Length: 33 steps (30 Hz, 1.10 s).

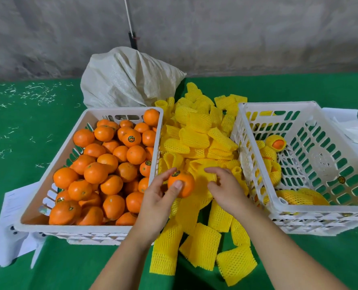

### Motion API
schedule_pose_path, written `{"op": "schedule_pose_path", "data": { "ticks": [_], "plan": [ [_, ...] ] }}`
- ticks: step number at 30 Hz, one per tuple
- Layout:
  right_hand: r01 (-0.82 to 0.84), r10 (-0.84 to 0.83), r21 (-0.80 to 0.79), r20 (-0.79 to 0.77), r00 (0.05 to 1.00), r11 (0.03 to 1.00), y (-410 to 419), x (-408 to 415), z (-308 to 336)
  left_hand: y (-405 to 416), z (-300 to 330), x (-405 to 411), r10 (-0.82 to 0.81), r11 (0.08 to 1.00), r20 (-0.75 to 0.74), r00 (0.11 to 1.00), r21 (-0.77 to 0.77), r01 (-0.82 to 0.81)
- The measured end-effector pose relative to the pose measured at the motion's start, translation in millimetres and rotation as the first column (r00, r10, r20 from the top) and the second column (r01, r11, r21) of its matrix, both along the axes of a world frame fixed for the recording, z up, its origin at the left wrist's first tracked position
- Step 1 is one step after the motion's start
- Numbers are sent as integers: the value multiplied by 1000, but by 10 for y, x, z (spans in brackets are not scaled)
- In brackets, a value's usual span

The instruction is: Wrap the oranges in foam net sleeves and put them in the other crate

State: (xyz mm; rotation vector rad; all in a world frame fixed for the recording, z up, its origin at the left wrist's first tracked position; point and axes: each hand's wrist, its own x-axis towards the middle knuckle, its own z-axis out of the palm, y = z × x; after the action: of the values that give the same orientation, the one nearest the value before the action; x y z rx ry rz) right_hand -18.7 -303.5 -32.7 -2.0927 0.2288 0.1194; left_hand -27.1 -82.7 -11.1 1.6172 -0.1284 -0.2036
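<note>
Left hand point(160, 197) grips an orange point(181, 184) between thumb and fingers, held over the sleeve pile point(197, 141) between the two crates. Right hand point(226, 186) pinches a yellow sleeve point(208, 174) just beside the orange. Left crate point(54, 155) full of oranges; right crate point(312, 218) holds a few wrapped ones.

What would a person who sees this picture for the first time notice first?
Probably the left crate, heaped with bare oranges, and beside it the bright pile of yellow foam net sleeves on the green surface. In front of the pile, the left hand holds one orange while the right hand reaches into the sleeves. The right crate holds only a few wrapped oranges.
</note>
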Motion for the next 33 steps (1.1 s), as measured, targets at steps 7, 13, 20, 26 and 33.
{"op": "schedule_pose_path", "data": {
  "ticks": [7,13,20,26,33],
  "plan": [
    [-95,65,453,81,995,886,333,-248,358,14,-55,27,-72,976,-177,982,-214,33],
    [215,-300,563,62,952,798,632,-353,296,70,-18,13,-49,969,-212,976,-249,-6],
    [74,-134,665,40,990,743,649,-453,375,144,20,-74,-101,930,-263,960,-367,-3],
    [230,-363,676,58,930,700,671,-462,378,125,91,-172,-137,895,-271,953,-446,2],
    [260,-446,564,220,867,784,663,-402,476,34,187,-288,-240,883,-273,932,-459,93]
  ]
}}
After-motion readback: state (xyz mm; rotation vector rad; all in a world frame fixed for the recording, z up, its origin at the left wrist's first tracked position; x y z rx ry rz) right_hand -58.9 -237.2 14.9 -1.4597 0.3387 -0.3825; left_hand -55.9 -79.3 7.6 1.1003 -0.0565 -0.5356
